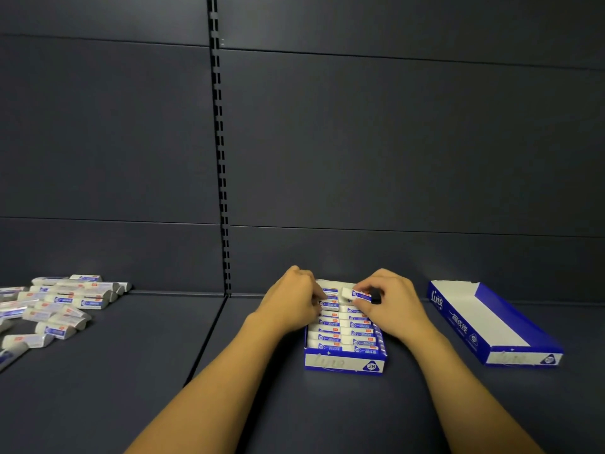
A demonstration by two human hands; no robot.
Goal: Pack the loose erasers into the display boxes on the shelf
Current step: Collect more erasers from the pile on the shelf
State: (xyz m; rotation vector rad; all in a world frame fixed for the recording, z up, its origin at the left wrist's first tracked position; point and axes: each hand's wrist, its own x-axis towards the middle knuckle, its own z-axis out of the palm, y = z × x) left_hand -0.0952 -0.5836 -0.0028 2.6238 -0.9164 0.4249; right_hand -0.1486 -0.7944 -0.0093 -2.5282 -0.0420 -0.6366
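Right hand point(389, 303) pinched an eraser point(359, 294) over the box point(343, 360); left hand point(291, 298) gripped packed ones; forcing it could buckle rows.

Both bare forearms reach forward from the near edge of the shelf point(131, 371) and converge toward its back edge. The left hand point(293, 298) lies knuckles up, its fingers curled downward and pressed against what sits beneath them; whether they grip anything cannot be told. The right hand point(389, 301) is level with it and just beside it, wrist slightly raised, thumb and forefinger pinching a small eraser point(358, 294) held between the two hands.
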